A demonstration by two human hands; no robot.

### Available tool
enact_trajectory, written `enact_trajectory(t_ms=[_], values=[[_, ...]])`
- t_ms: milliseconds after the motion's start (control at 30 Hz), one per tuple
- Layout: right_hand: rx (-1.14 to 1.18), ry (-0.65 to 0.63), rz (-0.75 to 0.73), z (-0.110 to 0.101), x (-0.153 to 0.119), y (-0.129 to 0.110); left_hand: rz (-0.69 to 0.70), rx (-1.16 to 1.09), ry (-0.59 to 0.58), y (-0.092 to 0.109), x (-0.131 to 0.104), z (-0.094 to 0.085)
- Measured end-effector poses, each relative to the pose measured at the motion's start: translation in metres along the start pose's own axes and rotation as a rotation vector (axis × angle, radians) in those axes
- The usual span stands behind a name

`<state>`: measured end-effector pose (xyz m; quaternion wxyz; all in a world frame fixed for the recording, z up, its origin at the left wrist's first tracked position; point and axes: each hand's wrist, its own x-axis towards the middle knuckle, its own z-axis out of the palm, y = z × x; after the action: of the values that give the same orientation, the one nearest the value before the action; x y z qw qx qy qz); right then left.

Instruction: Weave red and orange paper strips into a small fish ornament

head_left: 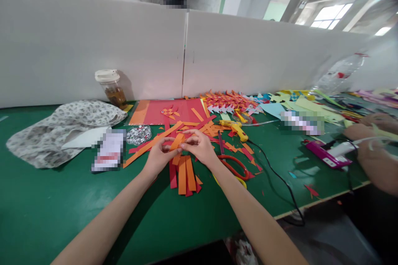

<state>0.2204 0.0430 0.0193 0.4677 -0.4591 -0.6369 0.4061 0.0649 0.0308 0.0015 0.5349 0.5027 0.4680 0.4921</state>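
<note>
My left hand (160, 155) and my right hand (198, 147) meet over the middle of the green table, both with fingers closed on a folded orange paper strip (177, 142). Just below them lie loose orange strips (182, 176) and red strips (173, 174). Longer orange and red strips fan out behind my hands. A small woven orange-and-red fish shape (169, 112) rests on a red sheet (186, 107) farther back. Scissors with red handles (238, 167) lie to the right of my right forearm, partly hidden by it.
A yellow glue gun (238, 128) with a black cord lies right of centre. Woven red pieces (230, 101) are heaped behind it. On the left are a patterned cloth (65, 128), a lidded cup (112, 89) and a bag of small discs (139, 134). Another person's arm (377, 159) is at the right.
</note>
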Motion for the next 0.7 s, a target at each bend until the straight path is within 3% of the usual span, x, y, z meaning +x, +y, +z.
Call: enact_trajectory(t_ms=[367,700], values=[[-0.016,-0.001,0.001,-0.0016,0.0013,0.0042,-0.070,-0.115,-0.043,0.0030,0.0010,-0.0012],[-0.025,0.019,-0.006,-0.0024,0.0011,0.0043,-0.069,-0.069,-0.019,0.0031,-0.0004,0.0003]])
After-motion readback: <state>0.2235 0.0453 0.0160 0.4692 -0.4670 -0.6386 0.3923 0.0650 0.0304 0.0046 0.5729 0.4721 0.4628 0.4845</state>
